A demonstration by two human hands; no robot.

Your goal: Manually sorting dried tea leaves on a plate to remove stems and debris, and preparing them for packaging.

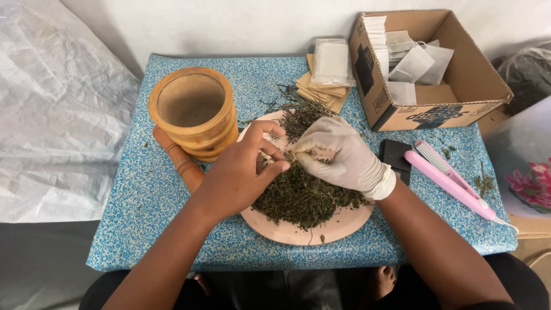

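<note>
A pale pink plate (pixel 338 227) on a blue speckled table holds a heap of dried green herbs (pixel 301 195). My bare left hand (pixel 244 169) hovers over the plate's left side and pinches a small translucent white sachet (pixel 271 139) by its edge. My right hand (pixel 338 152), in a white glove, is beside it with fingers closed on a pinch of the herbs right at the sachet. The sachet is mostly hidden by both hands. Loose stems (pixel 298 112) lie at the plate's far edge.
A wooden mortar (pixel 192 109) stands to the left with a pestle (pixel 179 161) lying in front of it. Behind the plate are a stack of brown envelopes (pixel 321 92) and an open cardboard box (pixel 476 74) of white sachets. A pink heat sealer (pixel 447 181) lies right.
</note>
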